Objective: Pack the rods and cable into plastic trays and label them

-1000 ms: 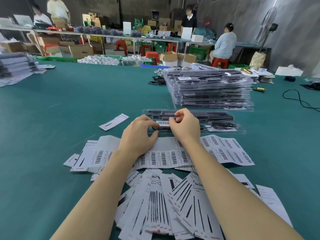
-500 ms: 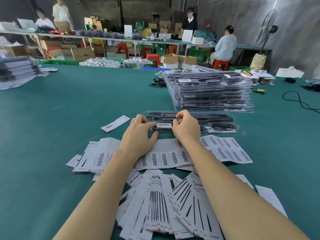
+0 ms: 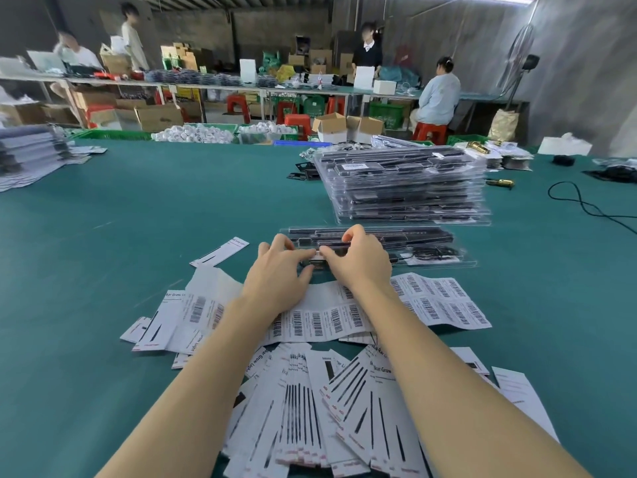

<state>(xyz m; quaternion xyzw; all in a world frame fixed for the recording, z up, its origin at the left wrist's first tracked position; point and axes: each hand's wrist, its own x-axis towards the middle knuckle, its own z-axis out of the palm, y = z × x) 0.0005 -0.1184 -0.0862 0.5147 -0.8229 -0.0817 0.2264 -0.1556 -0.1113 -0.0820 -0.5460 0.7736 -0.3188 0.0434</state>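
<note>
Both hands have closed together over the barcode label (image 3: 317, 259), left hand (image 3: 281, 276) and right hand (image 3: 358, 262) fingers pressing it onto the packed plastic tray (image 3: 431, 250) on the bench (image 3: 138, 219); uneven pressure could leave it creased or crooked.

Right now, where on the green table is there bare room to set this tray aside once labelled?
Bare green table runs left of the tray, between the lone insert card and the far-left stack. Crowded: tray stack behind, barcode sheets and cards in front, black cable to the right.
</note>
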